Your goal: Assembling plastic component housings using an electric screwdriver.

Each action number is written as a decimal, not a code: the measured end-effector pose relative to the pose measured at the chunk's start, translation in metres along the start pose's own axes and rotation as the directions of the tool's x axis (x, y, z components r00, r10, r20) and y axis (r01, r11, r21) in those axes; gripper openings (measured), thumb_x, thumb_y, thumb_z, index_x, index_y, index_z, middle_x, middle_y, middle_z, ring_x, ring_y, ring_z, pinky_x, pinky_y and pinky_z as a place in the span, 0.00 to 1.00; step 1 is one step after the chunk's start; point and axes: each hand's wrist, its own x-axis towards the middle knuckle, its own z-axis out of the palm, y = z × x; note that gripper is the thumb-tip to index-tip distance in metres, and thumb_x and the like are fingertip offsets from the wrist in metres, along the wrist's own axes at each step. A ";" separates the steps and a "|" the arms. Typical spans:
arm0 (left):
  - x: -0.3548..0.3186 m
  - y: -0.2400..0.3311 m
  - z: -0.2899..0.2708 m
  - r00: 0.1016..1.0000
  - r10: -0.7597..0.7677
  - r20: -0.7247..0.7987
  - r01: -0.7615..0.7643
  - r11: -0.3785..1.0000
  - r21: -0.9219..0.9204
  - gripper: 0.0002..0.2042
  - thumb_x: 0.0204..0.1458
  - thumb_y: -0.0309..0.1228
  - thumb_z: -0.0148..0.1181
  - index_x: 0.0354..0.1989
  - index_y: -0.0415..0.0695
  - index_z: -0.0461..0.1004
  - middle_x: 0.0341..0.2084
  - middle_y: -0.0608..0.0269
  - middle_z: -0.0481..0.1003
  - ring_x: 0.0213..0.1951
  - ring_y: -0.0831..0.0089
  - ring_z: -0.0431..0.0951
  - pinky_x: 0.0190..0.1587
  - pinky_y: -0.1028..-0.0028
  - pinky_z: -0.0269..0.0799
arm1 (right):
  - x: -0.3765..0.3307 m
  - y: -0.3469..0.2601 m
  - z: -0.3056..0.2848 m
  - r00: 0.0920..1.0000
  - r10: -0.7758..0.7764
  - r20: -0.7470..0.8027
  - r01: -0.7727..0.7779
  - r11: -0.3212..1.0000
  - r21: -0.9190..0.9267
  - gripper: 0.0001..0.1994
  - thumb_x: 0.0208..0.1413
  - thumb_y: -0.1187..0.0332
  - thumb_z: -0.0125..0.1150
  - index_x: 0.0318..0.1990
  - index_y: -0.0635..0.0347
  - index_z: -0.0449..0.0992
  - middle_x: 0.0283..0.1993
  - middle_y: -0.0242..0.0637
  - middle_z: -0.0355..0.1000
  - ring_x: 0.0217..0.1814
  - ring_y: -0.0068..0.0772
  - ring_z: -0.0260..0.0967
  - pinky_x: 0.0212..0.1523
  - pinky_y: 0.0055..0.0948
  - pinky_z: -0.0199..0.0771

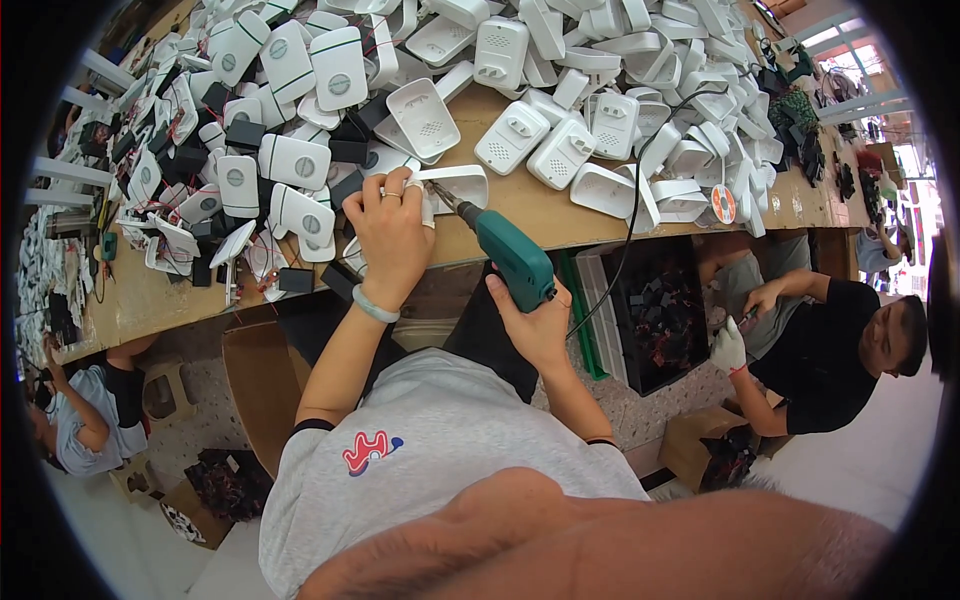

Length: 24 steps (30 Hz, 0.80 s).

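Note:
My left hand (392,235) is closed, fingers bent and white wraps on the fingertips, at the left end of an open white plastic shell (468,183). Its fingers hide that end of the shell. My right hand (535,320) grips a green, pistol-shaped soldering gun (514,255), whose thin metal tip points into the shell beside my left fingertips. Just beyond, another open shell with a perforated face (424,118) lies on the table. White covers with round grey buttons (302,160) and black boxes with red wires are heaped left of my left hand.
White housings with plug pins (512,137) pile up across the back and right of the wooden table (130,300). A black cord (632,200) runs down from them. Right of my legs sits a black crate (640,345) of wired parts. People work on both sides; the right one (835,350) wears a glove.

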 end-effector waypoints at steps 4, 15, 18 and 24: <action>-0.001 -0.002 0.003 1.000 0.004 -0.016 -0.004 1.000 -0.012 0.09 0.36 0.22 0.61 0.30 0.39 0.76 0.44 0.63 0.74 0.47 0.62 0.69 0.49 0.61 0.56 | 0.003 -0.010 -0.005 0.998 0.060 0.032 -0.059 0.997 -0.044 0.12 0.53 0.68 0.68 0.40 0.65 0.76 0.35 0.42 0.75 0.33 0.36 0.73 0.38 0.29 0.72; -0.004 -0.005 0.000 1.000 -0.013 0.012 0.014 1.000 -0.011 0.10 0.37 0.23 0.62 0.32 0.38 0.77 0.45 0.64 0.74 0.47 0.62 0.69 0.49 0.62 0.56 | 0.012 -0.017 -0.012 0.992 0.101 0.077 -0.093 0.991 -0.099 0.09 0.55 0.66 0.68 0.33 0.64 0.79 0.20 0.29 0.73 0.20 0.16 0.68 0.23 0.19 0.67; -0.004 -0.005 0.001 1.000 -0.008 -0.028 0.007 1.000 -0.023 0.09 0.34 0.21 0.60 0.29 0.40 0.75 0.44 0.64 0.74 0.47 0.63 0.69 0.48 0.61 0.56 | 0.013 -0.020 -0.013 0.991 0.105 0.089 -0.092 0.986 -0.137 0.09 0.55 0.66 0.68 0.34 0.64 0.79 0.21 0.28 0.74 0.19 0.16 0.67 0.22 0.19 0.66; -0.004 -0.006 0.002 1.000 -0.007 -0.026 0.007 1.000 -0.018 0.09 0.34 0.21 0.60 0.29 0.40 0.75 0.44 0.64 0.75 0.47 0.63 0.68 0.48 0.62 0.56 | 0.005 -0.021 -0.018 0.968 0.225 0.111 -0.220 0.974 -0.056 0.11 0.52 0.69 0.68 0.40 0.65 0.78 0.35 0.37 0.78 0.37 0.25 0.75 0.42 0.26 0.73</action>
